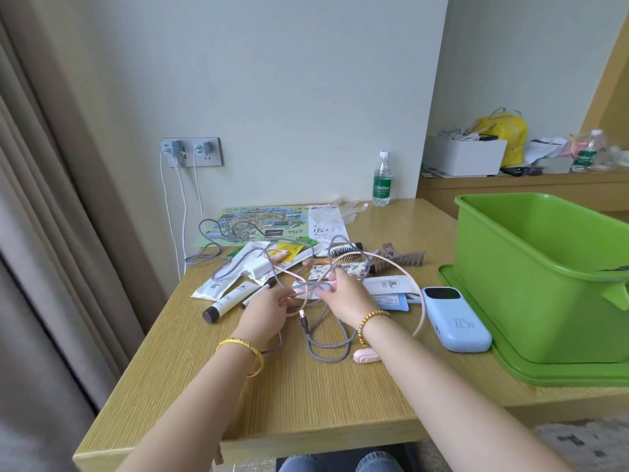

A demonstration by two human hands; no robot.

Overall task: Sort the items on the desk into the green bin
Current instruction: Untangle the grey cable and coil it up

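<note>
Both hands met over the tangle at the middle of the tabletop (306, 386). The left hand (265, 313) had its fingers curled in among the loops of the grey braided cable (328, 349), a narrow grip that seemed to pinch a strand, probably to pin the knot while the other hand worked. The right hand (343, 294) reached in from the right with its fingers bent over the same loops; whether that grip truly held a strand I could not tell, since the fingertips were blurred.

The cable ran from the white charger (257, 267) through the clutter and under the pink headband (418, 301), so lifting it at once would likely have dragged its neighbours along — hence, I judge, the two-handed untangling first.

The green bin (544, 277) stood at the right edge on its own lid, open side up and showing nothing inside. The blue power bank (456, 321) lay just beside it, and the tube (229, 303), hairbrush (347, 255) and hair claw (405, 258) lay farther off — none yet sorted.
</note>
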